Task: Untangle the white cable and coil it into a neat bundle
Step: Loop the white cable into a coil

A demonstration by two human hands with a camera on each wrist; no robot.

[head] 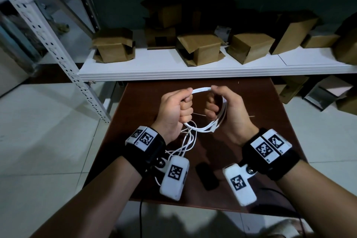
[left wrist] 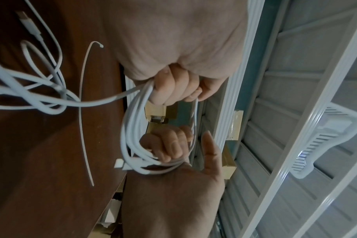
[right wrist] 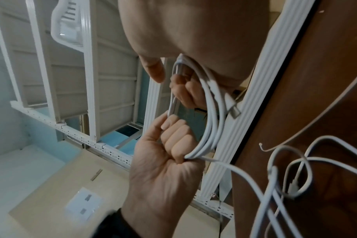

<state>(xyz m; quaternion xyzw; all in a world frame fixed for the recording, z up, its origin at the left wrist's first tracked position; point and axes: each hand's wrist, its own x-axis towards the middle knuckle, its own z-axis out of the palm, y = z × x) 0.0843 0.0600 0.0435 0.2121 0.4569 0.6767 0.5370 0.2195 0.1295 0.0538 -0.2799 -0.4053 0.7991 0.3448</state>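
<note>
— Where is the thin white charging cable (head: 201, 89) now?

— Above the dark brown wooden worktop (head: 257, 106), between the two hands. The left hand (head: 174, 111) is closed in a fist around one side of the round coil, and the right hand (head: 225, 110) has its fingers curled around the other side. The loose rest (head: 188, 144) hangs down from the left fist, not yet tidy.

— How to do this turn well?

— I think the right hand should keep the loops tight together while the left feeds the loose part slowly, one loop of the same size each time, so the hanging part does not make a knot.
</note>
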